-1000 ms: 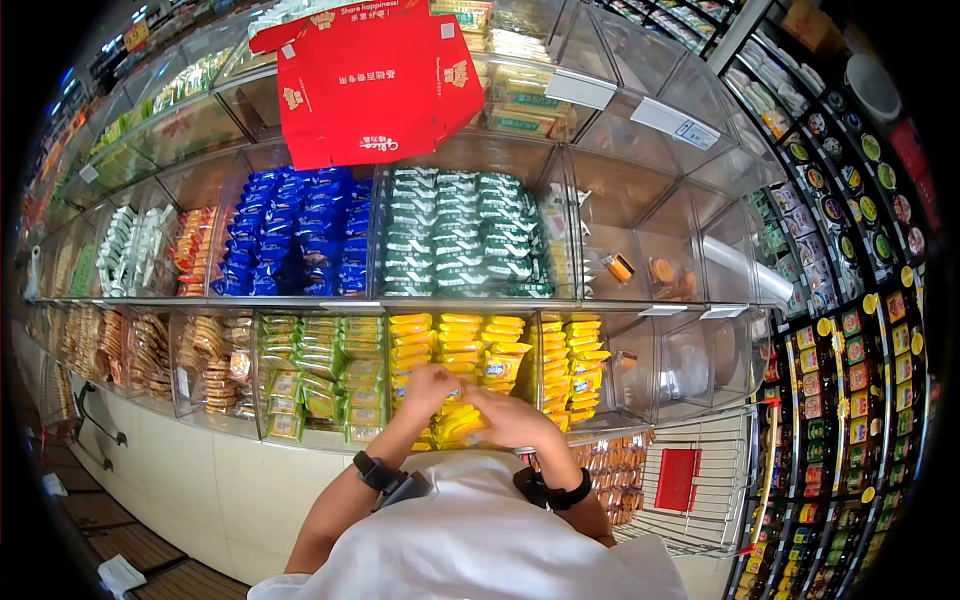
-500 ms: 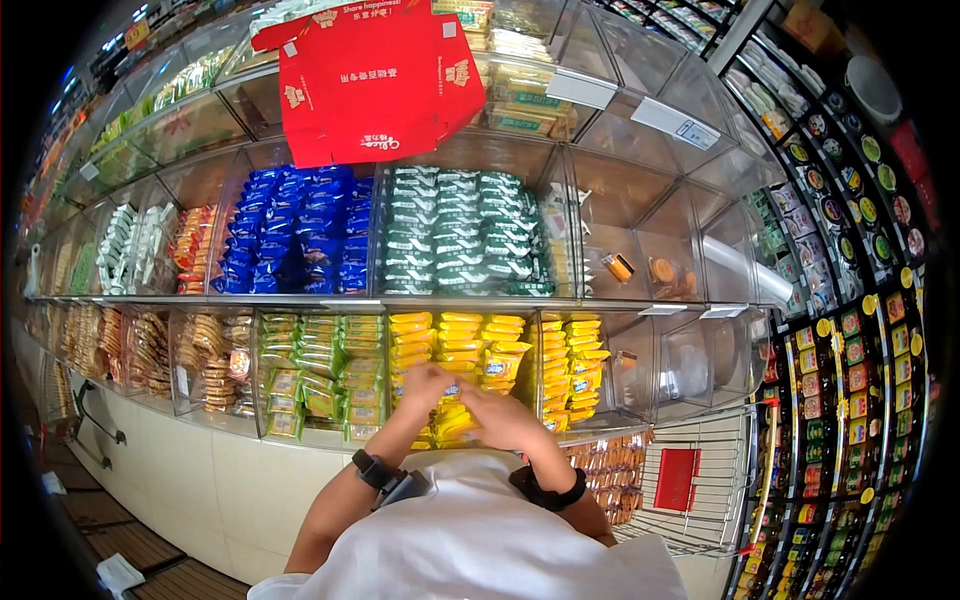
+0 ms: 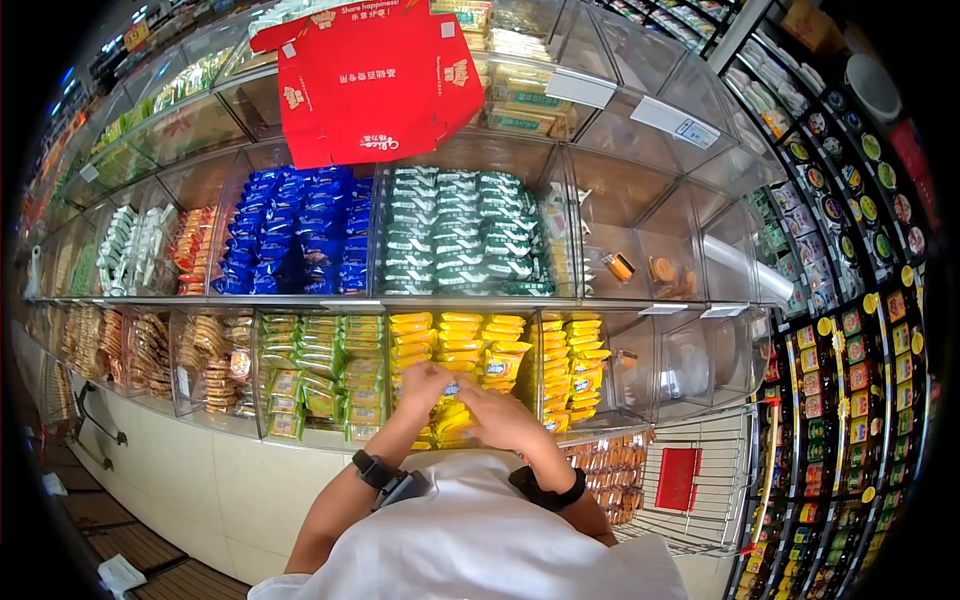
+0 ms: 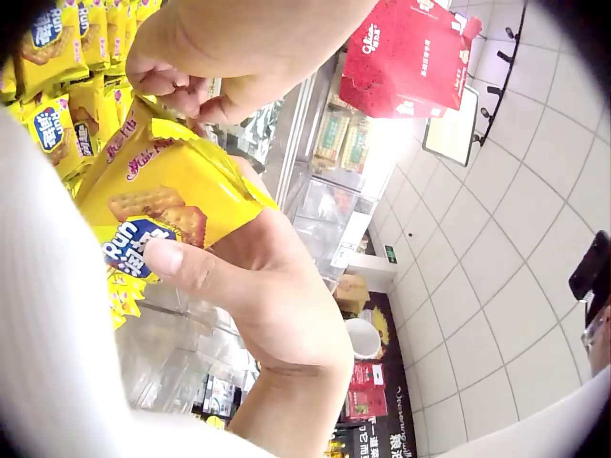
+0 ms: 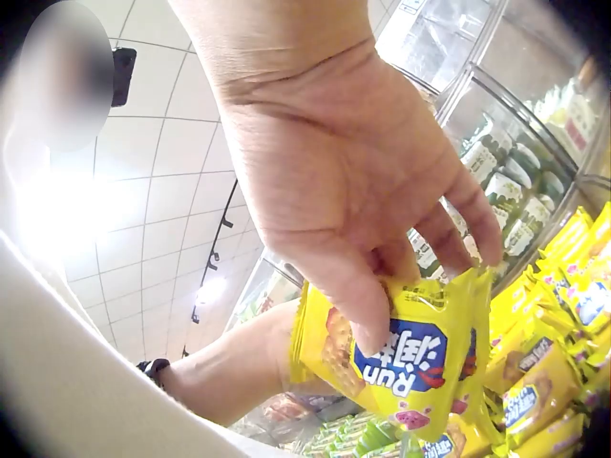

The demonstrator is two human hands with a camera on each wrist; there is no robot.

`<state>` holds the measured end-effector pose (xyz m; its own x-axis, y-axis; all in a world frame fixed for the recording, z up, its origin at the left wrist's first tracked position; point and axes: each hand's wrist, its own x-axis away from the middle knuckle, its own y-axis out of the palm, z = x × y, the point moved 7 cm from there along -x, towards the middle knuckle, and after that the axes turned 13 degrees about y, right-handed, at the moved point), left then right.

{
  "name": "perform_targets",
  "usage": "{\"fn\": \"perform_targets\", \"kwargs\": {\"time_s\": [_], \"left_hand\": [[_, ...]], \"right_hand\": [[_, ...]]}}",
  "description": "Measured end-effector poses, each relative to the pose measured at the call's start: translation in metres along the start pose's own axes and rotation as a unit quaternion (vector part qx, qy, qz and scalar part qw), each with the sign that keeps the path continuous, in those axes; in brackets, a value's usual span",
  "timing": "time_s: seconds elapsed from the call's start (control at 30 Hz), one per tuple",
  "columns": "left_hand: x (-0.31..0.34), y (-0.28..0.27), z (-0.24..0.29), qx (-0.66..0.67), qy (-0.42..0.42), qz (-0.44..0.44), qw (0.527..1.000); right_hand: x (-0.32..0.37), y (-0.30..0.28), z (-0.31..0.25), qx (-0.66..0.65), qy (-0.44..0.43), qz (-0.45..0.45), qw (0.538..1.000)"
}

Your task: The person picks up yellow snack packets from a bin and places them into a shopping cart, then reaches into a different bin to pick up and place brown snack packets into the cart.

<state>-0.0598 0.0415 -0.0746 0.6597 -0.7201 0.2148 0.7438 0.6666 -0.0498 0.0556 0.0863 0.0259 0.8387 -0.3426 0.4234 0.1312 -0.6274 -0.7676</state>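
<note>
Being held over a clear shop bin [image 3: 539, 360] is a yellow biscuit pkt [image 4: 167, 191], w/ crackers pictured & "Run" printed on a blue logo. It's pinched by the R hand [image 5: 348, 181], thumb laid on the logo. The L hand [image 3: 425, 388] is set close by, fingers curled at the pkt's end; whether that end is gripped can't be told. Beneath, loose yellow pkts [image 3: 460, 350] are stacked in rows; green pkts [image 3: 317, 365] are seen in the next compt. to the left.

Poss. risks, as judged: contents could be cracked if the thumb is pressed too hard; the wrapper could be split if its end is tugged; the pkt could be dropped if the R pinch is slackened; rows could be toppled if knocked by either wrist.
</note>
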Motion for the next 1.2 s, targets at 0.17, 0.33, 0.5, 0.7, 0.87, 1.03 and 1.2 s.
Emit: {"fn": "perform_targets", "kwargs": {"time_s": [0.17, 0.33, 0.5, 0.7, 0.87, 1.03, 1.2], "left_hand": [[0.005, 0.003, 0.009, 0.064, -0.019, -0.014, 0.998], [0.010, 0.005, 0.015, 0.067, -0.060, -0.033, 0.995], [0.010, 0.009, 0.008, 0.052, -0.096, -0.077, 0.991], [0.008, 0.009, 0.000, 0.054, -0.098, -0.076, 0.991], [0.008, 0.007, 0.000, 0.048, -0.097, -0.067, 0.992], [0.007, 0.007, -0.004, 0.058, -0.092, -0.061, 0.992], [0.007, 0.007, 0.000, 0.075, -0.087, -0.058, 0.992]], "right_hand": [[-0.002, 0.001, 0.002, -0.004, -0.004, 0.003, 1.000], [-0.003, 0.005, 0.005, 0.003, -0.001, -0.006, 1.000], [-0.001, 0.003, 0.003, 0.003, 0.011, -0.014, 1.000], [-0.001, 0.003, 0.000, 0.005, 0.003, -0.017, 1.000], [-0.002, 0.006, 0.002, 0.024, 0.001, -0.022, 0.999], [-0.002, 0.005, 0.002, 0.015, 0.001, -0.018, 1.000], [0.001, -0.002, -0.001, -0.008, 0.021, -0.018, 1.000]]}}
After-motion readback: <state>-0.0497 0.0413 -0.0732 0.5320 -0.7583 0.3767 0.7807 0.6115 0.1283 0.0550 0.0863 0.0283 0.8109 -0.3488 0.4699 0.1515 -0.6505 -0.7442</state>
